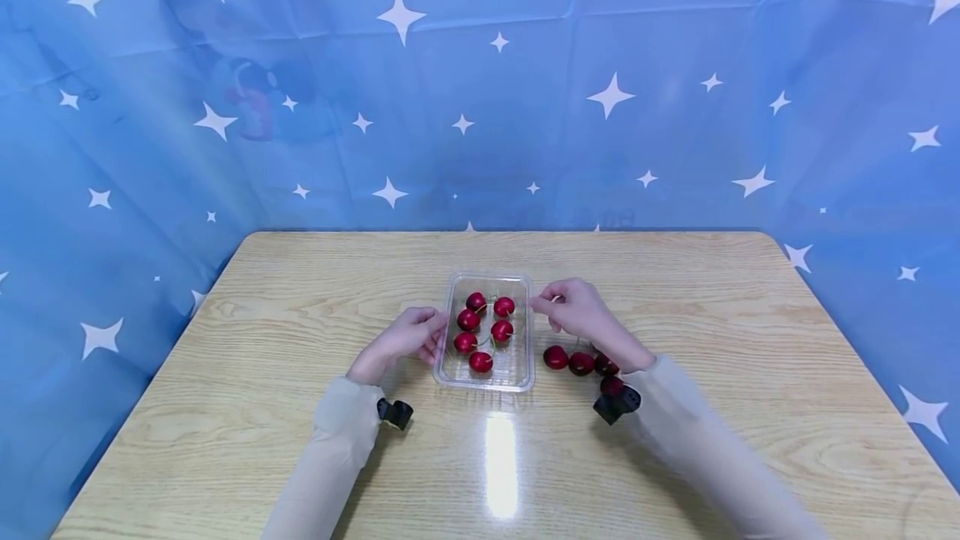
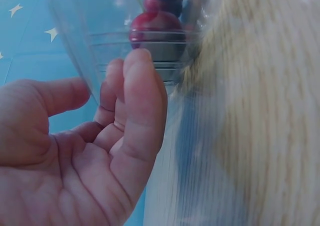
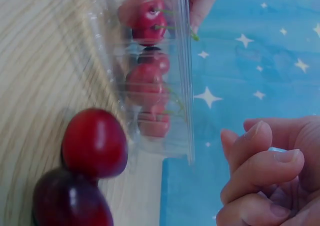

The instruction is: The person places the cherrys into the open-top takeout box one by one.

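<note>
Clear ribbed plastic tray (image 1: 520, 373) holds glossy round cherries (image 1: 468, 320).

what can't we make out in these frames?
- Head view: right hand hides part of the loose dark red cherries on the wooden table; count uncertain.
- Head view: too small to tell whether left hand touches the clear plastic tray.
- Left wrist view: red cherries in the tray cut off by top edge, blurred.
- Right wrist view: nearest dark cherry cut off at the bottom; right hand cut off by the edge.
</note>
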Motion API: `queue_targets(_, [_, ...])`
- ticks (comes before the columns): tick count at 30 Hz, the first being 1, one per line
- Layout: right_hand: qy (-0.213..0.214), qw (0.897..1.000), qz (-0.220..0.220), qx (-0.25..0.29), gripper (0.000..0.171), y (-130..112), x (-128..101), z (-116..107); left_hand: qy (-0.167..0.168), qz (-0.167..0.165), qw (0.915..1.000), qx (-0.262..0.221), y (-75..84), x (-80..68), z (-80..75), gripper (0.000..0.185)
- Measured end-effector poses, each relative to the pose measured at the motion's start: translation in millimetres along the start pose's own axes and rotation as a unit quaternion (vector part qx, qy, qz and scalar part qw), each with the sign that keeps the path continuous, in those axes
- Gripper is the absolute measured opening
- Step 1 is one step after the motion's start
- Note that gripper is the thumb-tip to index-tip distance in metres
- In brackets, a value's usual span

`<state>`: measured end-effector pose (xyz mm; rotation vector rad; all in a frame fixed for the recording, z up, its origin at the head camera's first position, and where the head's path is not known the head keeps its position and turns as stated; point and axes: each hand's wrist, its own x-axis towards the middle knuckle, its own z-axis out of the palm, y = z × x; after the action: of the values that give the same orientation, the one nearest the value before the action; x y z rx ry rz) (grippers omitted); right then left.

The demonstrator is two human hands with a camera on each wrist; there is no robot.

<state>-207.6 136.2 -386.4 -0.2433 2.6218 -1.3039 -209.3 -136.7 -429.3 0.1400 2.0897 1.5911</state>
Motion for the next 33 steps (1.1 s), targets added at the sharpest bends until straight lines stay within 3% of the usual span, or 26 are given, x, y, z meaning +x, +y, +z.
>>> queue_targets(14, [0.012,0.999,0.028,0.027,0.028,22.4,-8.2,-13.6,0.002,0.009,1.0,-0.004,0.4,-0.8,-0.2,0.029])
queue_targets(28, [0.004,0.999,0.052,0.014,0.028,44.4,-11.0,-23.2,0.041,0.016,0.999,-0.003,1.4,-0.5,3.3,0.029])
queue_targets(33, [-0.007,0.998,0.063,0.003,0.028,51.5,-9.7,-25.3,0.039,0.02,0.999,-0.003,0.9,0.0,3.1,0.029])
